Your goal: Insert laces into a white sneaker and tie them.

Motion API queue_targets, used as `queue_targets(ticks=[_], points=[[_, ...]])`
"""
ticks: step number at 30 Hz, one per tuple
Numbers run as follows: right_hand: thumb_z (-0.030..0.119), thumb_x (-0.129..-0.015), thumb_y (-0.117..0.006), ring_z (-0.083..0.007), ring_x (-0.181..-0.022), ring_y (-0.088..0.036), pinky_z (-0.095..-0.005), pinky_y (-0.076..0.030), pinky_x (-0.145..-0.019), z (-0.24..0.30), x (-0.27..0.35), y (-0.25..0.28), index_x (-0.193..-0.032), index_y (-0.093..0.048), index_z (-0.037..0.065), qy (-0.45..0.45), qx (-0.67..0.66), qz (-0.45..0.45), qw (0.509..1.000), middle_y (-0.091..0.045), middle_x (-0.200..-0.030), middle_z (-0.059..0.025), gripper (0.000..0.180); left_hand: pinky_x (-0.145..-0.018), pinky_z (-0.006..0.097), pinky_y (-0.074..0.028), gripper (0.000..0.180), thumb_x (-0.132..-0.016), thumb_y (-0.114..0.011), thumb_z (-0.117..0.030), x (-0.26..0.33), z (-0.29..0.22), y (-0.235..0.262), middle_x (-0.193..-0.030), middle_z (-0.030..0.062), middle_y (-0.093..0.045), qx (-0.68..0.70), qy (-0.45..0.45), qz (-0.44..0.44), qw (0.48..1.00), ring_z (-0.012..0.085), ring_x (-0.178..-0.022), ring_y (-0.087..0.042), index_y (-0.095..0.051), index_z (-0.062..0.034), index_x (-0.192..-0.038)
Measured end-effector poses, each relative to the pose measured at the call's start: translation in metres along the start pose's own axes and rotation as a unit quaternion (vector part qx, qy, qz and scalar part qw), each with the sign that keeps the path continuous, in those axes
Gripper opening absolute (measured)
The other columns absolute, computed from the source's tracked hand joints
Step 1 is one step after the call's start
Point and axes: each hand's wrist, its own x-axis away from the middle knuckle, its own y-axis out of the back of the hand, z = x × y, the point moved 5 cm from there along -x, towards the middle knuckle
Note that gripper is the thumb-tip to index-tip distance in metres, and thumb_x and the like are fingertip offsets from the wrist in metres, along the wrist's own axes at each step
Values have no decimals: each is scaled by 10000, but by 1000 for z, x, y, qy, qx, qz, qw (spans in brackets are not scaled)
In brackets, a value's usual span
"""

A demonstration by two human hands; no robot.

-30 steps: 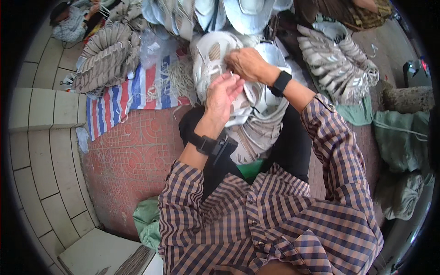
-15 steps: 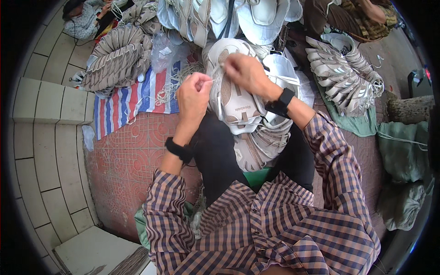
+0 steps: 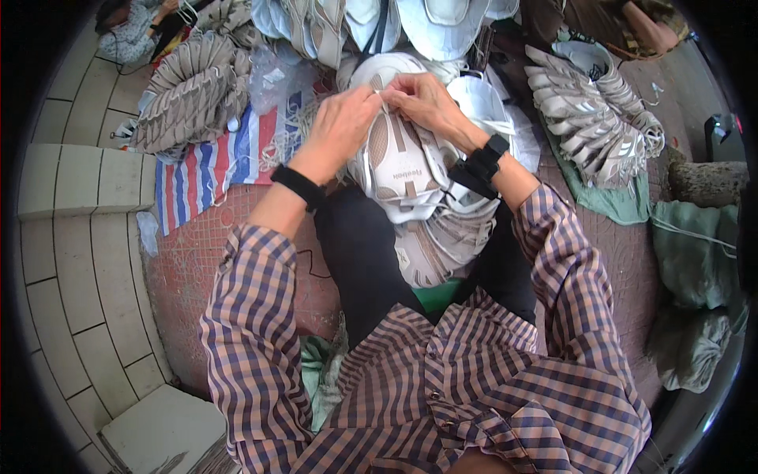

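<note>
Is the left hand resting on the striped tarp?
No, the left hand is raised to the white shoe upper, meeting the right hand at its top.

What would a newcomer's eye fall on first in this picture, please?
Both hands, left hand and right hand, meet over a white shoe upper at the picture's upper centre, atop a stack on the lap. Fanned stacks of grey uppers lie at upper left and upper right, on a striped tarp.
</note>
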Motion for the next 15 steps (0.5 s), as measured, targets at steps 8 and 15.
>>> queue_targets(ticks=[8, 15], points=[[103, -778, -521, -326, -663, -588, -387, -463, -604, 52, 76, -30, -964, -555, 25, 165, 230, -38, 958, -593, -776, -167, 204, -808, 412, -414, 483, -754, -540, -29, 63, -34, -11, -1066, 220, -472, 62, 229, -146, 960, 369, -953, -480, -386, 0, -1211], [71, -685, -580, -320, -638, -592, -385, -471, -522, 50, 92, -54, -936, -487, 0, 156, 380, 13, 911, -552, -786, -162, 277, -727, 414, -424, 381, -710, -541, -1, 42, -28, -1, -876, 166, -518, -6, 213, -104, 971, 341, -855, -500, -475, -14, -1086]])
